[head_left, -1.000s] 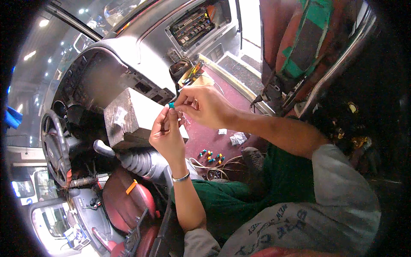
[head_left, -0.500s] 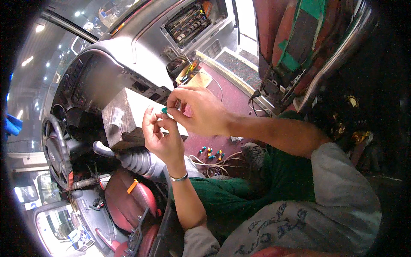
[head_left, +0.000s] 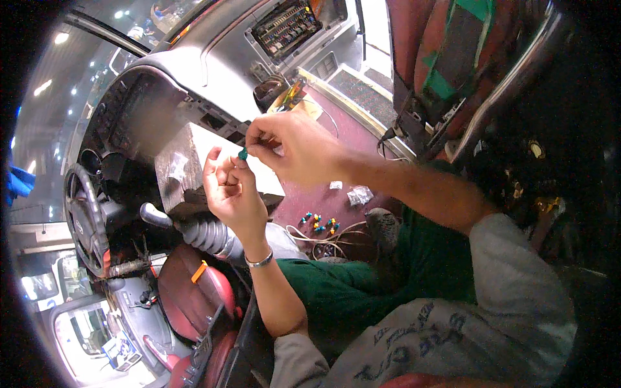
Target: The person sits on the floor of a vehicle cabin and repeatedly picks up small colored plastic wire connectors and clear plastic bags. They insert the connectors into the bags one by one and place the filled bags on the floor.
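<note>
A small dark green piece [head_left: 243, 154] is between the fingertips of my two hands, above a pale flat-topped block. My left hand [head_left: 234, 193], with a metal bracelet at its wrist, pinches it from below between thumb and finger, its other fingers curled. From the right, my right hand [head_left: 299, 146] has its thumb and index finger closed at the piece's upper side. How the piece is shaped is too small to make out. On the floor beyond my knees lie several small teal, yellow and orange pieces [head_left: 317, 224].
The block [head_left: 173, 169] stands beside the dashboard, near the steering wheel [head_left: 87, 220] and gear lever [head_left: 155, 215]. Clear plastic bags [head_left: 359, 195] and a white cable [head_left: 354, 227] lie on the red floor. An open fuse panel [head_left: 288, 31] and tools [head_left: 294, 94] are farther off.
Both hands have shifted slightly left and up, still together at the green piece. My right forearm has moved too, and the plastic bags on the floor now show more.
</note>
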Tool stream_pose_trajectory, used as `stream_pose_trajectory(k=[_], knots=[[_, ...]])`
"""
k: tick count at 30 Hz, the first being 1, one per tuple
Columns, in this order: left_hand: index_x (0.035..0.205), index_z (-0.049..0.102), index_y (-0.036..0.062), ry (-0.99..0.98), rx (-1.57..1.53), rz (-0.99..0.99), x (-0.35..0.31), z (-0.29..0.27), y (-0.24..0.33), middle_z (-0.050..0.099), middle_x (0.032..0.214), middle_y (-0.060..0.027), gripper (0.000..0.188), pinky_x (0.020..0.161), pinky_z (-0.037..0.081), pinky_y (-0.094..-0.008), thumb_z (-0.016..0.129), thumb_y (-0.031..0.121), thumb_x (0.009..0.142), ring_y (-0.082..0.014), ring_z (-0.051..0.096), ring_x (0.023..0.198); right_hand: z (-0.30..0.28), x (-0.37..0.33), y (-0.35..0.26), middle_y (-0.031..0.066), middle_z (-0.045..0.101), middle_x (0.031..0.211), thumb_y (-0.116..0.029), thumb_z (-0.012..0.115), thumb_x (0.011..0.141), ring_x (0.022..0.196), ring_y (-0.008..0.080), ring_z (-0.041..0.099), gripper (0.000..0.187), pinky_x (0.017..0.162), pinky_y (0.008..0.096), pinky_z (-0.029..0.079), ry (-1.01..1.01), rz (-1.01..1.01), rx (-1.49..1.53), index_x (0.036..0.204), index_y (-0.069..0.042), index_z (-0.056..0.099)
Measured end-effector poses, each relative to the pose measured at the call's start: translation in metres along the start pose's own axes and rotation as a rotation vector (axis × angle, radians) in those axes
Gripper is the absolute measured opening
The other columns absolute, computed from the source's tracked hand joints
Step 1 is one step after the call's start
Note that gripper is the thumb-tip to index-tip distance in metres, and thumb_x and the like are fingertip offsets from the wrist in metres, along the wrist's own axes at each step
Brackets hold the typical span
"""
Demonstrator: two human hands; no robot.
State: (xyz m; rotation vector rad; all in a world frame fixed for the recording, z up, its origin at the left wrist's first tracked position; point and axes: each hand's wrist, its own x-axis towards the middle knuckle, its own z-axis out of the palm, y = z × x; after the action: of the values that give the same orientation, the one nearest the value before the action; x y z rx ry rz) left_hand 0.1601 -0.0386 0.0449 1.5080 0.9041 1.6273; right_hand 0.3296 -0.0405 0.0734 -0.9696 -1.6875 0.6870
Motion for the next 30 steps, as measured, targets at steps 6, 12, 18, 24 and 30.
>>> stream_pose_trajectory(k=[6,12,18,24,30], knots=[[0.133,0.057,-0.0048,-0.1,0.287,-0.016,-0.007,0.001,0.002,0.066,0.098,-0.0018,0.037,0.074,0.047,-0.0185,0.068,0.001,0.099,-0.0032,0.057,0.079,-0.014,0.007,0.026,0.0132,0.074,0.088,-0.009,0.068,0.093,0.081,0.0193,0.073,0.013,0.075,0.0347,0.058,-0.106,0.015,0.275,0.103,0.0,0.07],[0.126,0.067,-0.004,-0.177,0.129,0.04,-0.007,0.006,-0.004,0.068,0.095,-0.0022,0.027,0.073,0.05,-0.0209,0.064,0.012,0.104,-0.0071,0.06,0.082,-0.034,0.01,0.027,0.0126,0.065,0.102,-0.007,0.07,0.091,0.092,0.029,0.068,0.012,0.081,0.0413,0.055,-0.12,-0.363,-0.058,0.102,-0.003,0.071],[0.126,0.067,-0.0024,-0.293,0.252,-0.007,0.0,-0.011,-0.014,0.07,0.093,-0.0059,0.027,0.071,0.049,-0.0233,0.062,0.014,0.106,-0.0084,0.061,0.081,-0.037,0.007,0.029,0.0121,0.064,0.104,-0.009,0.071,0.09,0.097,0.0298,0.067,0.012,0.084,0.0431,0.054,-0.156,-0.365,-0.106,0.1,-0.003,0.07],[0.12,0.068,-0.0001,-0.317,0.144,-0.095,0.002,-0.022,-0.017,0.072,0.088,-0.0062,0.025,0.068,0.048,-0.0222,0.066,0.019,0.104,-0.0092,0.063,0.078,-0.034,0.003,0.015,0.0134,0.068,0.095,-0.014,0.073,0.09,0.087,0.0293,0.069,0.015,0.076,0.0413,0.055,-0.216,-0.176,-0.007,0.099,-0.002,0.069],[0.116,0.069,0.0003,-0.355,0.011,-0.185,0.001,-0.029,-0.02,0.07,0.086,-0.004,0.026,0.064,0.047,-0.0207,0.068,0.023,0.103,-0.0086,0.064,0.075,-0.032,0.002,0.016,0.015,0.07,0.092,-0.016,0.073,0.092,0.083,0.027,0.07,0.017,0.073,0.04,0.055,-0.249,-0.128,0.04,0.099,-0.001,0.069]])
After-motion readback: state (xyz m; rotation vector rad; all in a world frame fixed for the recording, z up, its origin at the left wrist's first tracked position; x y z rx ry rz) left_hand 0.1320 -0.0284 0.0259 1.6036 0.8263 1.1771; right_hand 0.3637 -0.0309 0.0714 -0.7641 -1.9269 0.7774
